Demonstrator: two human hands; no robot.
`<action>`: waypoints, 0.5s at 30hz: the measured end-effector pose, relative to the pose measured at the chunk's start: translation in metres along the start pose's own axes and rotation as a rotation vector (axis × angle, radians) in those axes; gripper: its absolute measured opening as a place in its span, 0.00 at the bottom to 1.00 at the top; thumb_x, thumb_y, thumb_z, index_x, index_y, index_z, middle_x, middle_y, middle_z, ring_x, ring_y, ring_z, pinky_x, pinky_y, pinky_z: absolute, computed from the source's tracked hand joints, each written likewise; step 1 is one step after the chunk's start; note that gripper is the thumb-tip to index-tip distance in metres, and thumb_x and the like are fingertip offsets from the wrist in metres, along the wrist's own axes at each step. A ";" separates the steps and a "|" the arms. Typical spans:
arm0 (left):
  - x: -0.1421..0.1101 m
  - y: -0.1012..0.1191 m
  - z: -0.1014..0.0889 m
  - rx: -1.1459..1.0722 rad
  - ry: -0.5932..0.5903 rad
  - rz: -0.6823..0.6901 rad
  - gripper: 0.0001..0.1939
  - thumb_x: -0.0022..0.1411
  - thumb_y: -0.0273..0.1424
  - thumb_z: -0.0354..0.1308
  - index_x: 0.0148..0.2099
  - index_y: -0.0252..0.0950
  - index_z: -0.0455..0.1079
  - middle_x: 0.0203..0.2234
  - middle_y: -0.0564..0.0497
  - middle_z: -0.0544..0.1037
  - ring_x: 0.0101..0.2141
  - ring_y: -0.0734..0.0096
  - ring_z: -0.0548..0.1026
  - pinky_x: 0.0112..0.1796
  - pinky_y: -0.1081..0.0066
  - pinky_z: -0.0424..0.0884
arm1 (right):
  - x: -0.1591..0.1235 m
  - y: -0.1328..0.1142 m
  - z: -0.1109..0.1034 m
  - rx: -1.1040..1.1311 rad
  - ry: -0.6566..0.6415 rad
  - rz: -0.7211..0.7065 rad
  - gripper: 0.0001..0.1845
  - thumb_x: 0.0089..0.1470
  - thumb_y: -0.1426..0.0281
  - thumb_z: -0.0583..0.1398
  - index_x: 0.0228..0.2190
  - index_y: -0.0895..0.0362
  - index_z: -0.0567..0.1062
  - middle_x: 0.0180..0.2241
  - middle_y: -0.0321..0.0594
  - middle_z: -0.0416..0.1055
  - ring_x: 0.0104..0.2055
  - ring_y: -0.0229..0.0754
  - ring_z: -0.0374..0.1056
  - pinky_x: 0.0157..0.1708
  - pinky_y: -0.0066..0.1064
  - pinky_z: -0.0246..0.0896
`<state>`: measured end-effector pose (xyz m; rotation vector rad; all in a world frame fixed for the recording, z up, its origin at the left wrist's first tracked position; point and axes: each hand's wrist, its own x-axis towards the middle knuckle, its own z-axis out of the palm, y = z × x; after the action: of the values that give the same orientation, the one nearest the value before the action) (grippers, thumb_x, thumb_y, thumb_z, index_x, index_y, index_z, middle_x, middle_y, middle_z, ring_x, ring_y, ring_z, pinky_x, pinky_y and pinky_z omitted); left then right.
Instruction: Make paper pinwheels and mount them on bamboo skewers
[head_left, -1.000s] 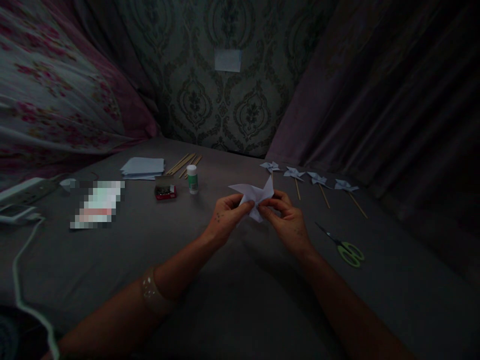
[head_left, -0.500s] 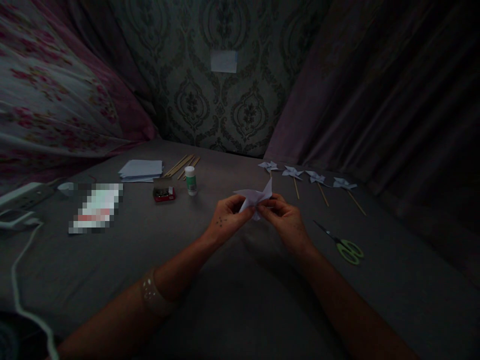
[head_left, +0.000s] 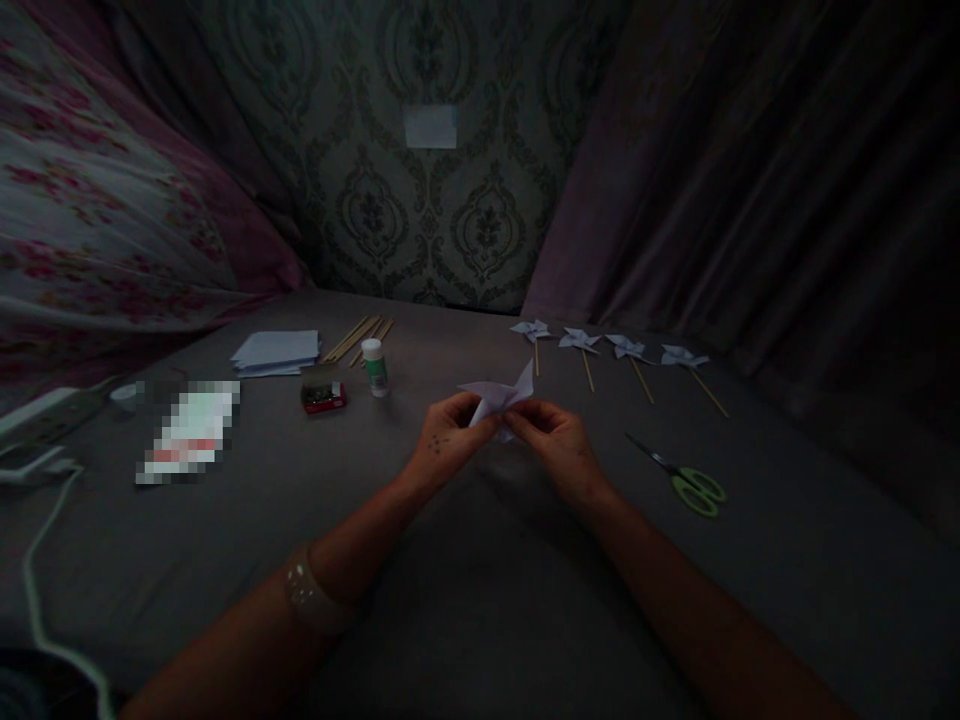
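A folded white paper piece (head_left: 501,394) with pointed flaps is held just above the grey cloth surface. My left hand (head_left: 444,443) pinches its left side with fingers closed. My right hand (head_left: 556,446) pinches its right side, thumb and fingers pressed together on the paper. The two hands meet at the paper's middle, which their fingers hide.
Several finished paper pinwheels on sticks (head_left: 606,345) lie in a row at the back right. Green-handled scissors (head_left: 688,482) lie to the right. A paper stack (head_left: 276,351), wooden sticks (head_left: 358,337), a glue bottle (head_left: 373,366) and a red pin box (head_left: 322,390) sit back left. A power strip (head_left: 46,412) and white cable (head_left: 37,570) run along the left.
Both hands stay closed on the paper, which has folded in a little smaller between the fingers. The view has shifted slightly to the right.
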<state>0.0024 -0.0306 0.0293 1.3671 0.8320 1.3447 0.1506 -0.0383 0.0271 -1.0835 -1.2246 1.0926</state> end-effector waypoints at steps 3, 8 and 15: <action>0.000 0.000 0.000 0.025 0.013 -0.023 0.11 0.48 0.34 0.66 0.34 0.32 0.75 0.27 0.51 0.79 0.29 0.71 0.74 0.32 0.73 0.69 | 0.000 0.001 0.002 0.022 0.024 0.008 0.13 0.37 0.60 0.69 0.24 0.56 0.76 0.26 0.36 0.74 0.30 0.38 0.68 0.36 0.33 0.62; 0.000 -0.001 0.000 0.059 0.031 -0.046 0.10 0.47 0.33 0.66 0.31 0.33 0.75 0.25 0.52 0.78 0.28 0.72 0.74 0.31 0.73 0.68 | 0.001 0.005 0.004 0.068 0.086 0.000 0.17 0.35 0.62 0.70 0.24 0.55 0.70 0.26 0.33 0.71 0.31 0.38 0.69 0.36 0.32 0.64; -0.001 0.002 0.000 0.037 0.026 -0.074 0.12 0.47 0.34 0.66 0.34 0.33 0.76 0.28 0.50 0.79 0.31 0.69 0.75 0.34 0.71 0.70 | 0.002 0.010 0.006 0.145 0.139 0.039 0.28 0.33 0.63 0.71 0.35 0.53 0.65 0.30 0.35 0.74 0.34 0.42 0.72 0.36 0.34 0.66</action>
<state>0.0018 -0.0317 0.0314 1.3369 0.9202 1.2974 0.1442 -0.0348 0.0175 -1.0578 -1.0030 1.0995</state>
